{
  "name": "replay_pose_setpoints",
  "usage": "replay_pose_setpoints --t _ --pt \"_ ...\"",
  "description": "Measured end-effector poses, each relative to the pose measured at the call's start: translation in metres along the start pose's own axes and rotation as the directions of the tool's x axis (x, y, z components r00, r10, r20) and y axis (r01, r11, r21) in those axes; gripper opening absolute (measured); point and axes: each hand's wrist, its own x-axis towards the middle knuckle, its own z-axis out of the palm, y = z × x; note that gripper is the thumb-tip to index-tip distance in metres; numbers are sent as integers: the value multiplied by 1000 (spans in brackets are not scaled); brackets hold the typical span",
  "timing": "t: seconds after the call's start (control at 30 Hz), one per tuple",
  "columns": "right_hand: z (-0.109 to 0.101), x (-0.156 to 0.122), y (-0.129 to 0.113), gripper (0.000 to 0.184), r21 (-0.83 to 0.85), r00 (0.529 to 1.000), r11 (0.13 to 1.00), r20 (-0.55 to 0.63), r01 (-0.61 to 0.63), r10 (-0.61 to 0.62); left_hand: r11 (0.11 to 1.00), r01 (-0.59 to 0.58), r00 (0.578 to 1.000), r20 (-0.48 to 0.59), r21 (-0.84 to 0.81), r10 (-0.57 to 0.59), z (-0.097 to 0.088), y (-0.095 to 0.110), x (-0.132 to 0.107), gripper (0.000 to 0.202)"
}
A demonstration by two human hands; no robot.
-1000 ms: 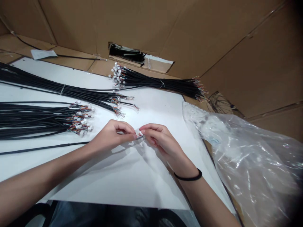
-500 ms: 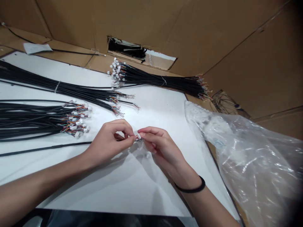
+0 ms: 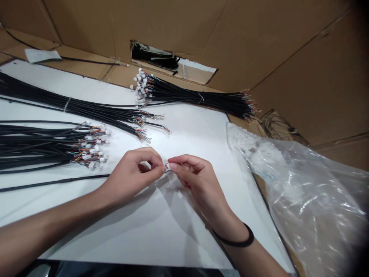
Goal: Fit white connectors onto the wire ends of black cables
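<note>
Wearing a black elastic band (image 3: 238,239) on your right wrist, you have both forearms running in from the bottom edge of the view, over a white sheet (image 3: 129,238). Your left hand (image 3: 132,177) and right hand (image 3: 198,181) meet near the centre, fingers curled rather than spread. The thumb and forefinger of each hand pinch from opposite sides at a small white connector (image 3: 167,166), which sits midway between the hands, neither one clearly nearer. A thin dark wire (image 3: 168,172) loops just below it. The piece is too small to show its long axis or exactly how each fingertip grips it.

Beyond your left hand lies a bundle of black cables (image 3: 34,146), its white connectors and coloured wire ends pointing right, toward your hands. A loose black cable (image 3: 57,181) runs just below it. Farther up, a tied bundle of long black cables (image 3: 66,104) ends in bare coloured wires, and a second tied bundle (image 3: 198,99) lies along the sheet's top edge. To the right, a crumpled clear plastic bag (image 3: 302,204) carries a small bluish label (image 3: 271,177), unreadable. Brown cardboard walls (image 3: 288,46) rise behind everything, and a white paper slip (image 3: 42,55) at the upper left shows no legible writing.
</note>
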Motion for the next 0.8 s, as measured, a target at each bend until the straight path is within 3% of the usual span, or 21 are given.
replay_pose_setpoints --t 0.37,0.67,0.8 --pt "6 -7 0 13 -222 987 968 -82 114 -135 996 -76 997 -12 51 76 0 -3 -3 18" --pt "8 -6 4 6 -194 983 968 -50 162 -175 990 -107 994 -18 89 109 1 -2 -3 18" --pt "5 -4 2 6 -149 990 980 -21 134 -139 993 -86 996 -18 80 88 0 -1 -2 17"
